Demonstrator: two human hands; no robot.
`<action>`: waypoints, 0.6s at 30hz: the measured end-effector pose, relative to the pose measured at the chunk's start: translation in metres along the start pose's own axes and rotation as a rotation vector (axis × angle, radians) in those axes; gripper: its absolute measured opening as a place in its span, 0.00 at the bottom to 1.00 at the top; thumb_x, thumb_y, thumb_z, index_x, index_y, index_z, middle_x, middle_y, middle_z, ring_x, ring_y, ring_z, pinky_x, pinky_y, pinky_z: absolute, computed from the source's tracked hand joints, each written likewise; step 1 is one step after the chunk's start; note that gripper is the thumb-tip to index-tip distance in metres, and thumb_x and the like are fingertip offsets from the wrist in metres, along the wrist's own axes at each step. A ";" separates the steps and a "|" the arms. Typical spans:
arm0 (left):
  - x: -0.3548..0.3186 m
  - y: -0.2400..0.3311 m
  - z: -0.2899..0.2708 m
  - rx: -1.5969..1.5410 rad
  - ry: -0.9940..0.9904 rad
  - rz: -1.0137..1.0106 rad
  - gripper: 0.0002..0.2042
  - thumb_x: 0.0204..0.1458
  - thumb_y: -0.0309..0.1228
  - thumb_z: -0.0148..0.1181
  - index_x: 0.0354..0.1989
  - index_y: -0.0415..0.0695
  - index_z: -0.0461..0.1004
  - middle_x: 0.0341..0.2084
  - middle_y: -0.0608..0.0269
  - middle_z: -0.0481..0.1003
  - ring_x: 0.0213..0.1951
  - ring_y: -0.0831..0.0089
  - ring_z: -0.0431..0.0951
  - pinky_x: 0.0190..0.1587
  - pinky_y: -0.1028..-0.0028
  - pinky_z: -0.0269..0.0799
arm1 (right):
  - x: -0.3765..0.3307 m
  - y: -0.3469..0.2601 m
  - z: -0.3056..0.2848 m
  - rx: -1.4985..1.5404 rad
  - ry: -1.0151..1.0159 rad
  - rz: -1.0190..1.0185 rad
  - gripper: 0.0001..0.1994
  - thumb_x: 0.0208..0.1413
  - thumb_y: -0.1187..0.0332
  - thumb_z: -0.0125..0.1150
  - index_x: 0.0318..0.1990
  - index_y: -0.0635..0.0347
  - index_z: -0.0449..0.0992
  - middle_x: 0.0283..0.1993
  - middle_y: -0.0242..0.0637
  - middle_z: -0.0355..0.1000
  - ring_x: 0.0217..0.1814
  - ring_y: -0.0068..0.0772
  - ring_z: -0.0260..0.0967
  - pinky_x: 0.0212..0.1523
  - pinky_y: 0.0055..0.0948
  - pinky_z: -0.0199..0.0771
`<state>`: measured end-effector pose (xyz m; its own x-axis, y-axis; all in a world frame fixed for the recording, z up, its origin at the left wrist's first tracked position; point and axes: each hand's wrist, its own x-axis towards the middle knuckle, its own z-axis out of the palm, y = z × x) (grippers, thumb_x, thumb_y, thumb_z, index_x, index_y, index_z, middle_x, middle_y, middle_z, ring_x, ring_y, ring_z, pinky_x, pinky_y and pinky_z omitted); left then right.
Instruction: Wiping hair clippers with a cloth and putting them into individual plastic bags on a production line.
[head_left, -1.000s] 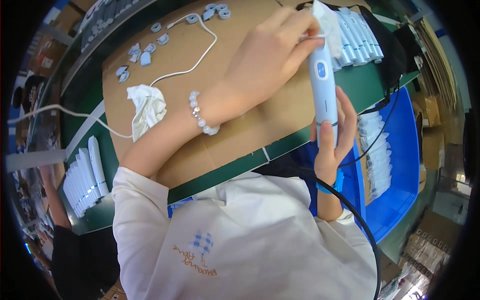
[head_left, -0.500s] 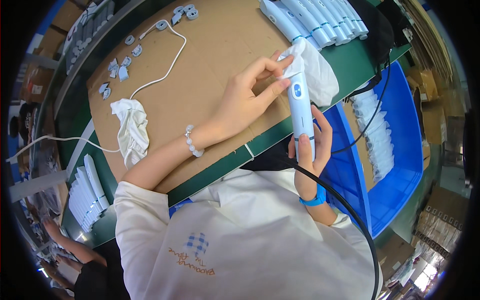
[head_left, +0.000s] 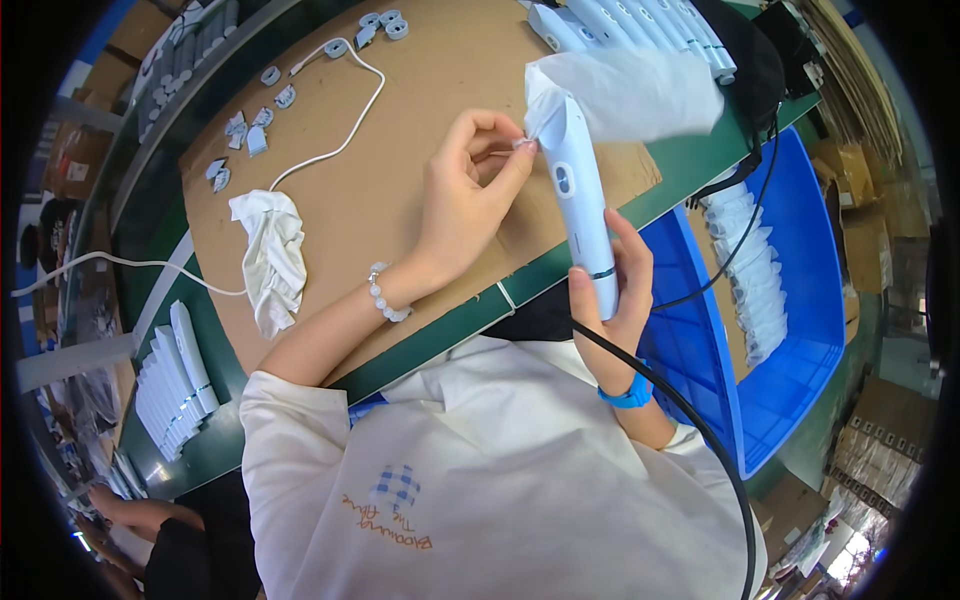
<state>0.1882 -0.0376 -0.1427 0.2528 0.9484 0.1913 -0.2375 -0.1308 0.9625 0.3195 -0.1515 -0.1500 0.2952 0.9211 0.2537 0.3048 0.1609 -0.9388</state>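
Note:
My right hand (head_left: 622, 310), a blue band at its wrist, grips the lower end of a light-blue handheld device (head_left: 577, 195) with an oval button and slanted head. The device tilts up over the table edge. A thin white cloth (head_left: 640, 95) covers part of its upper end, and the loose part flares out to the right, blurred. With thumb and fingertips, my left hand (head_left: 475, 180), wearing a bead bracelet, pinches a gathered bit of that cloth beside the head.
Several similar devices (head_left: 625, 25) lie at the far right; more (head_left: 175, 385) lie at left. On the cardboard sheet (head_left: 440, 80) are a crumpled white cloth (head_left: 272, 262), a white cable (head_left: 345, 140) and small grey parts (head_left: 258, 140). A blue crate (head_left: 800, 370) stands right. Another person's arm (head_left: 150, 515) shows lower left.
The device and both hands have shifted slightly left. My left hand has drawn a bit of cloth to the left of the head, while the rest has swung up and right.

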 end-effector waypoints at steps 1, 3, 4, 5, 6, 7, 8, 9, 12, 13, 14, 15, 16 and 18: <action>0.000 0.002 0.000 0.007 0.006 -0.025 0.11 0.52 0.19 0.52 0.44 0.38 0.62 0.36 0.58 0.72 0.40 0.76 0.72 0.44 0.79 0.68 | 0.001 0.003 0.000 -0.064 -0.021 -0.045 0.26 0.48 0.72 0.59 0.56 0.65 0.60 0.40 0.42 0.67 0.37 0.29 0.65 0.39 0.27 0.66; -0.001 0.003 -0.002 0.014 0.013 -0.050 0.14 0.52 0.18 0.52 0.46 0.37 0.60 0.36 0.58 0.72 0.38 0.77 0.73 0.43 0.80 0.68 | 0.004 0.001 0.002 -0.155 -0.058 -0.125 0.27 0.45 0.74 0.61 0.55 0.65 0.61 0.40 0.45 0.67 0.36 0.37 0.68 0.39 0.30 0.68; -0.002 0.002 -0.004 0.062 -0.004 -0.056 0.16 0.53 0.19 0.50 0.49 0.38 0.58 0.35 0.57 0.73 0.37 0.77 0.74 0.42 0.80 0.69 | 0.006 0.000 0.003 -0.155 -0.059 -0.126 0.27 0.45 0.74 0.61 0.55 0.65 0.61 0.40 0.45 0.67 0.36 0.37 0.68 0.39 0.30 0.68; -0.003 0.001 -0.006 0.109 -0.021 -0.061 0.17 0.54 0.21 0.49 0.52 0.38 0.56 0.34 0.56 0.74 0.36 0.76 0.74 0.42 0.79 0.69 | 0.007 0.000 0.004 -0.199 -0.056 -0.164 0.26 0.45 0.74 0.62 0.54 0.64 0.62 0.39 0.45 0.67 0.35 0.38 0.68 0.37 0.30 0.68; -0.004 -0.004 -0.009 0.110 -0.018 -0.061 0.17 0.54 0.21 0.49 0.52 0.38 0.56 0.34 0.56 0.74 0.36 0.76 0.74 0.42 0.79 0.69 | 0.007 0.000 0.005 -0.242 -0.056 -0.203 0.26 0.44 0.74 0.62 0.54 0.64 0.63 0.38 0.46 0.66 0.34 0.40 0.68 0.36 0.30 0.68; -0.005 -0.009 -0.013 0.100 -0.012 -0.076 0.17 0.55 0.23 0.48 0.52 0.39 0.57 0.32 0.57 0.74 0.34 0.77 0.74 0.39 0.80 0.69 | 0.007 0.000 0.006 -0.240 -0.059 -0.203 0.26 0.44 0.74 0.62 0.54 0.64 0.63 0.38 0.46 0.66 0.34 0.40 0.68 0.36 0.30 0.68; -0.006 -0.012 -0.017 0.091 -0.005 -0.092 0.16 0.56 0.25 0.47 0.53 0.39 0.58 0.31 0.58 0.74 0.32 0.77 0.74 0.36 0.81 0.69 | 0.007 0.000 0.007 -0.270 -0.076 -0.209 0.25 0.44 0.75 0.62 0.53 0.63 0.64 0.36 0.45 0.66 0.33 0.40 0.67 0.34 0.30 0.69; -0.006 -0.010 -0.019 0.092 -0.004 -0.094 0.16 0.56 0.25 0.47 0.53 0.39 0.58 0.31 0.58 0.74 0.32 0.77 0.74 0.36 0.81 0.69 | 0.007 -0.001 0.007 -0.302 -0.088 -0.212 0.25 0.43 0.75 0.62 0.52 0.62 0.65 0.34 0.45 0.65 0.32 0.41 0.67 0.32 0.30 0.69; -0.002 0.005 -0.025 0.215 -0.062 -0.276 0.14 0.56 0.30 0.48 0.51 0.40 0.62 0.26 0.59 0.75 0.26 0.79 0.73 0.29 0.81 0.66 | 0.003 -0.003 0.008 -0.327 -0.111 -0.182 0.24 0.43 0.75 0.62 0.52 0.62 0.66 0.32 0.43 0.64 0.29 0.40 0.66 0.29 0.31 0.69; 0.001 0.013 -0.027 0.464 -0.140 -0.336 0.14 0.55 0.31 0.50 0.48 0.40 0.65 0.25 0.60 0.74 0.25 0.80 0.72 0.27 0.80 0.65 | 0.001 -0.003 0.008 -0.328 -0.111 -0.179 0.24 0.43 0.75 0.62 0.52 0.62 0.66 0.32 0.43 0.64 0.29 0.40 0.66 0.29 0.31 0.69; 0.004 0.017 -0.028 0.714 -0.219 -0.393 0.13 0.54 0.32 0.53 0.45 0.40 0.68 0.24 0.61 0.74 0.24 0.81 0.71 0.25 0.79 0.63 | -0.001 -0.003 0.008 -0.347 -0.116 -0.185 0.24 0.43 0.76 0.61 0.52 0.61 0.66 0.32 0.42 0.63 0.29 0.40 0.66 0.28 0.32 0.69; 0.006 0.018 -0.031 0.717 -0.217 -0.394 0.13 0.54 0.32 0.53 0.45 0.40 0.68 0.24 0.61 0.74 0.24 0.81 0.71 0.25 0.79 0.63 | -0.001 -0.003 0.009 -0.361 -0.124 -0.193 0.24 0.43 0.76 0.61 0.51 0.61 0.66 0.32 0.42 0.62 0.28 0.40 0.66 0.27 0.32 0.69; 0.008 0.019 -0.033 0.812 -0.219 -0.347 0.12 0.52 0.32 0.55 0.42 0.39 0.70 0.23 0.61 0.74 0.23 0.80 0.71 0.26 0.79 0.64 | -0.002 -0.003 0.009 -0.359 -0.125 -0.193 0.24 0.43 0.76 0.61 0.51 0.61 0.66 0.32 0.42 0.62 0.28 0.40 0.66 0.27 0.32 0.69; 0.011 0.015 -0.035 0.908 -0.219 -0.300 0.11 0.50 0.32 0.57 0.38 0.39 0.72 0.23 0.61 0.74 0.23 0.79 0.71 0.26 0.78 0.65 | -0.003 -0.004 0.011 -0.341 -0.117 -0.147 0.24 0.39 0.77 0.63 0.50 0.62 0.68 0.31 0.41 0.64 0.31 0.36 0.64 0.33 0.28 0.67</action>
<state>0.1545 -0.0185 -0.1326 0.3748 0.9161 -0.1421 0.6537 -0.1525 0.7412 0.3076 -0.1507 -0.1495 0.1271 0.9344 0.3329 0.6257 0.1848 -0.7578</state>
